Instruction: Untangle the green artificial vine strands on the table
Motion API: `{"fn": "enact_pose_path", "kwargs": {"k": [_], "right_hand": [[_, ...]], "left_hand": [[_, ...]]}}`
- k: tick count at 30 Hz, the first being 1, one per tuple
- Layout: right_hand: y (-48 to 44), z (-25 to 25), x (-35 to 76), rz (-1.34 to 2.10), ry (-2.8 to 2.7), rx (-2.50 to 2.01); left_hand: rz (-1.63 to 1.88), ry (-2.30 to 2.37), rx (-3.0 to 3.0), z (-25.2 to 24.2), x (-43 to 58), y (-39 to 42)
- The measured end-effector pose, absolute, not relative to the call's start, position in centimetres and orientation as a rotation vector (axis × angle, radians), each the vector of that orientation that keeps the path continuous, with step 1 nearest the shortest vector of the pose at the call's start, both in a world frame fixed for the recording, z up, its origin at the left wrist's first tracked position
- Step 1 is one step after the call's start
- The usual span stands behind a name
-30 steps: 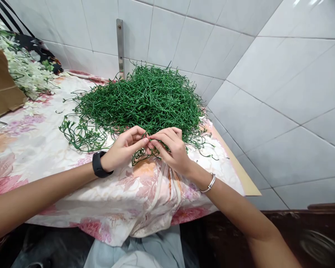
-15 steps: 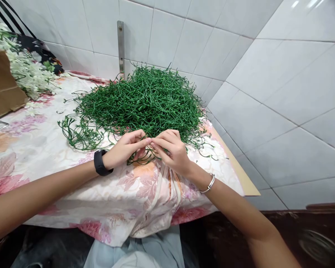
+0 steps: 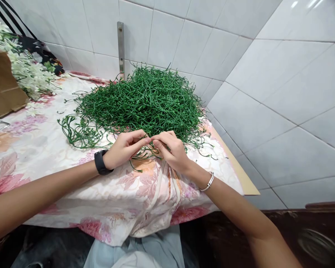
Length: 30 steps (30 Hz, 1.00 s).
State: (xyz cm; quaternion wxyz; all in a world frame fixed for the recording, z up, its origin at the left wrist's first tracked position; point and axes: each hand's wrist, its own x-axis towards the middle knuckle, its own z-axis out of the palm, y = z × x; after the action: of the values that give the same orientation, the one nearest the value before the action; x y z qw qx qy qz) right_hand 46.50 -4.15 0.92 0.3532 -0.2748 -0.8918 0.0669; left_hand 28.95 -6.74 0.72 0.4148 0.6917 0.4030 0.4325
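Note:
My left hand (image 3: 126, 148), with a black band at the wrist, pinches a thin green plastic flower stem (image 3: 136, 165); part of the stem hangs below the fingers. Fingertips of my right hand (image 3: 171, 150), a silver bangle on that wrist, meet the left ones and are closed on the same stem, mostly hidden between them. Just beyond both hands rises a big tangled heap of green plastic stems (image 3: 147, 100). A smaller loose bunch of stems (image 3: 80, 134) lies to the left of my left hand.
A flowered cloth (image 3: 56, 163) covers the table. White artificial flowers (image 3: 33, 76) and a brown cardboard box (image 3: 5, 83) stand at the far left. White tiled walls (image 3: 268, 100) close off the back and right. A metal strip (image 3: 121, 48) stands against the back wall.
My fingertips stay together while the right fingers shift slightly. The stems under the hands have moved, and one stem end now hangs lower beneath my left hand.

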Motion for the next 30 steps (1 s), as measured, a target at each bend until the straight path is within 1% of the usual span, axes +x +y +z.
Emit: {"fn": "enact_pose_path", "kwargs": {"k": [4,9,13,18,20,24,28,30], "right_hand": [[-4.4,1.1,46.5,0.349,-2.268,-0.701],[-4.8,1.0,46.6,0.558,-2.295,-0.666],[-4.8,0.9,46.7,0.797,-2.269,-0.678],[-5.1,1.5,46.2,1.234,-1.896,-0.674],[-5.2,1.7,45.8,1.33,-1.731,-0.682],[-3.7,2.6,46.8,1.321,-1.506,-0.744],[-0.2,4.2,50.5,0.992,-1.265,-0.768],[0.9,4.9,51.8,0.879,-1.249,-0.767]], "left_hand": [[1.159,1.072,1.88,0.7,29.0,-6.9],[1.129,1.098,1.982,0.4,28.9,-6.9],[1.087,1.096,1.993,0.4,28.9,-7.0],[1.116,1.114,2.034,0.2,29.2,-7.2],[1.178,1.122,2.063,0.0,29.4,-7.4],[1.313,1.14,2.101,0.0,29.4,-8.0],[1.532,1.19,1.805,0.4,28.6,-7.7],[1.52,1.128,1.594,0.6,28.4,-7.0]]}}
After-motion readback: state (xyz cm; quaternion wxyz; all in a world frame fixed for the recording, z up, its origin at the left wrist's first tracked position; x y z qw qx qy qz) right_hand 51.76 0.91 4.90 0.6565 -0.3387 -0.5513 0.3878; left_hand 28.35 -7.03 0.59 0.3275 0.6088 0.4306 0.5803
